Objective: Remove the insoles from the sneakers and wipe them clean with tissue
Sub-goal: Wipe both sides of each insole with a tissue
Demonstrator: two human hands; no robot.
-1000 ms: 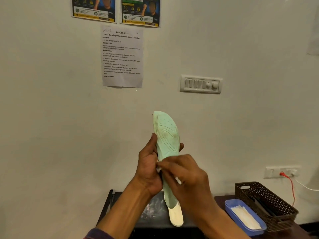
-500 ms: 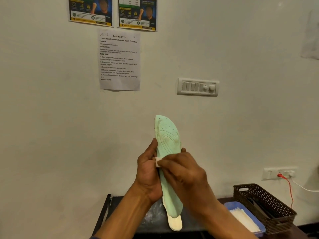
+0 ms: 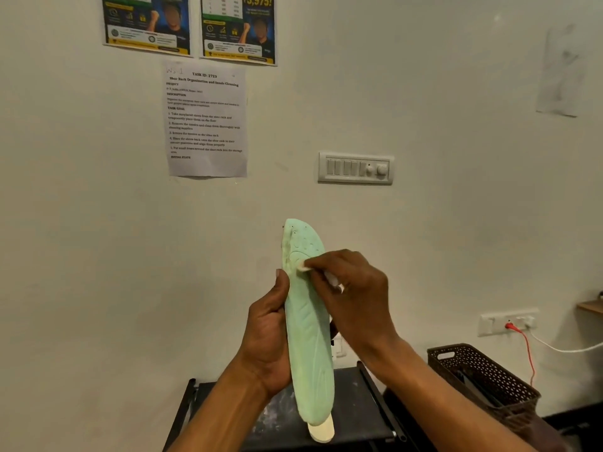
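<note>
A mint-green insole [image 3: 308, 347] stands upright in front of the wall, toe end up. My left hand [image 3: 266, 337] grips it along its left edge at mid-length, thumb on the front. My right hand [image 3: 350, 298] is shut on a small white tissue [image 3: 303, 266], with the fingertips pressing it on the insole's upper part. A second, cream-white insole [image 3: 321, 432] peeks out just below the green one's heel. No sneakers are in view.
A dark rack top [image 3: 355, 409] lies below my hands. To the right stands a brown perforated basket [image 3: 483, 376]. On the wall are a switch panel [image 3: 355, 168], a socket with a red cable [image 3: 509, 322] and paper notices [image 3: 205, 120].
My right hand has slid the tissue upward along the insole, from mid-length to near the toe. The view has tilted, and the blue tray by the basket has dropped out of sight.
</note>
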